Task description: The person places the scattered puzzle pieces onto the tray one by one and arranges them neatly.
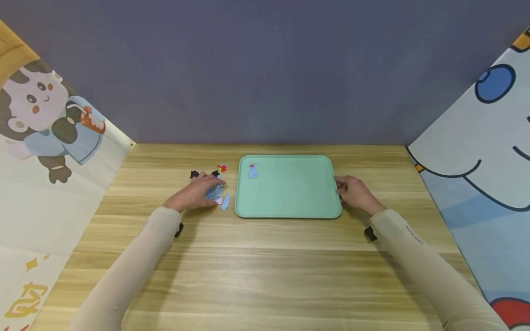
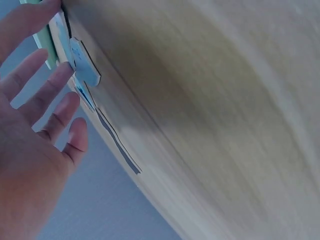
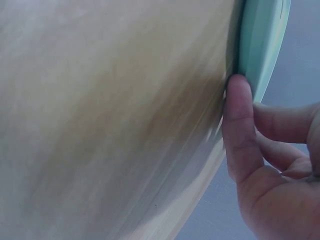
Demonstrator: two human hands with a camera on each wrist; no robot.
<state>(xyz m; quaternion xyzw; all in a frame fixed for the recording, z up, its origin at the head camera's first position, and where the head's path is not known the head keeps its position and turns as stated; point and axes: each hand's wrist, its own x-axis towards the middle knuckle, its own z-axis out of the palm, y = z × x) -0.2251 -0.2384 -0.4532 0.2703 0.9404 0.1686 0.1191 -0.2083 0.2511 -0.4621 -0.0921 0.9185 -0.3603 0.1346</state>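
Observation:
My left hand [image 1: 198,191] hovers over or lightly touches a cluster of flat blue pieces [image 1: 215,195], left of the green tray [image 1: 290,217]. In the left wrist view, the left hand [image 2: 37,105] has its fingers spread and gently bent, close to a rounded blue piece [image 2: 86,62]. My right hand [image 1: 355,193] holds the tray's right edge. The right wrist view shows the right hand [image 3: 270,165] with thumb and a finger at the rim of the tray [image 3: 257,40]. One blue piece with a red tip [image 1: 253,172] lies on the tray, upper left.
A red and yellow piece [image 1: 222,168] and black pieces [image 1: 194,174] lie around the left hand. A narrow blue piece [image 1: 225,202] sits between that hand and the tray. Dark objects show beside the left sleeve [image 1: 179,230] and right sleeve [image 1: 370,233]. Walls border the wooden table.

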